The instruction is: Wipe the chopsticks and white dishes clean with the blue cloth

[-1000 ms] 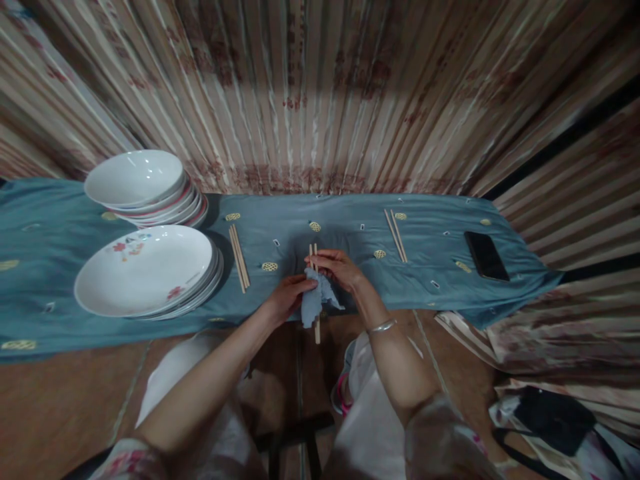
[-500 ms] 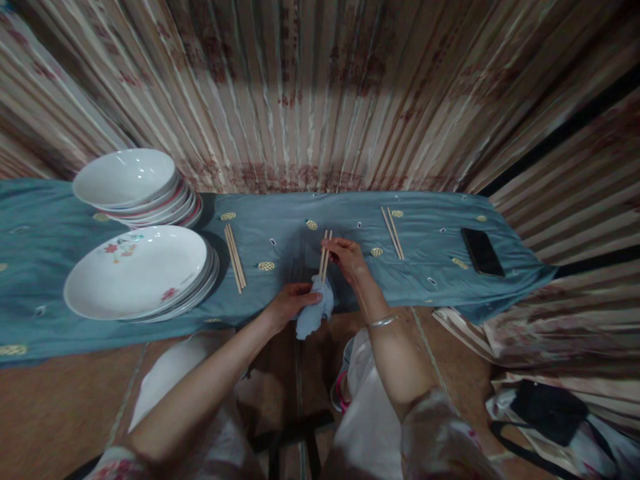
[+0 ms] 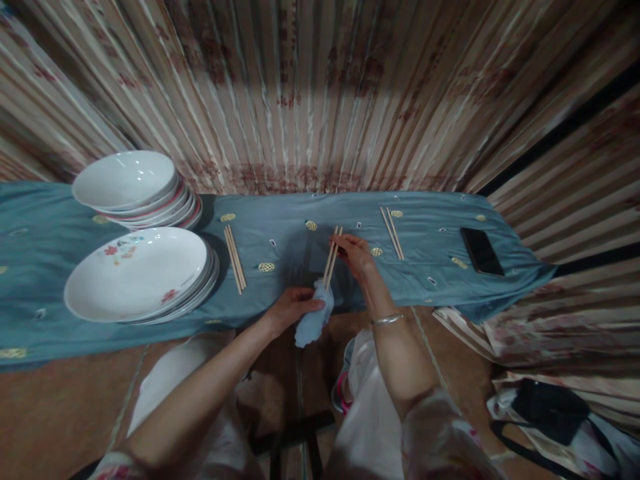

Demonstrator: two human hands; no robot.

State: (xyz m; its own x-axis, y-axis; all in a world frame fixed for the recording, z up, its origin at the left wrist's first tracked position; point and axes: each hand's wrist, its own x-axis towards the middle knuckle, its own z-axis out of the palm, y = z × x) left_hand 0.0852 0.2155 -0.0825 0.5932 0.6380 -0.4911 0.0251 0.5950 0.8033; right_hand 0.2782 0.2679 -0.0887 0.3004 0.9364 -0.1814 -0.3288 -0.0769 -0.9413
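Note:
My right hand (image 3: 353,252) pinches a pair of wooden chopsticks (image 3: 332,260) near their upper ends, tilted over the front half of the table. A light blue cloth (image 3: 315,323) wraps the lower ends, and my left hand (image 3: 295,308) is closed on it, thumb on top. The covered tips cannot be seen. To the left on the tablecloth lie several loose chopsticks (image 3: 235,260) side by side. Two more chopsticks (image 3: 393,233) rest to the right of my right hand, slightly apart at the lower ends.
A stack of white plates (image 3: 135,277) with floral prints stands at the left, a stack of bowls (image 3: 125,180) behind it. A black phone (image 3: 483,251) lies at the right on the blue-green tablecloth (image 3: 425,267). Pleated curtains (image 3: 320,93) hang behind. A bag (image 3: 550,413) is at lower right.
My right hand has shifted slightly right, tilting the upper ends of the chopsticks the same way. My left hand and the cloth have come a little lower, toward me.

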